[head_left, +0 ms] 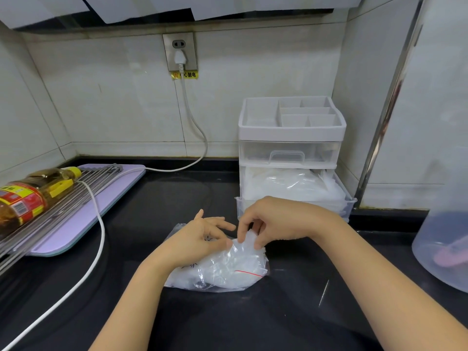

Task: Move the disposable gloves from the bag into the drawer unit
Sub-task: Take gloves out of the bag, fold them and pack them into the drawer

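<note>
The disposable gloves [235, 267] lay as a crumpled clear wad inside the bag [177, 230] on the black bench [152, 198] right before us. Our left hand [200, 236] pinched the bag's open mouth, and our right hand [276, 221] closed a fingertip grip on the top of the wad. We judged this the pulling-out step: next, draw the wad free while the left hand pins the bag, then carry it to the open lower drawer [347, 206] of the drawer unit [291, 133] just behind, where more clear plastic lay.
</note>
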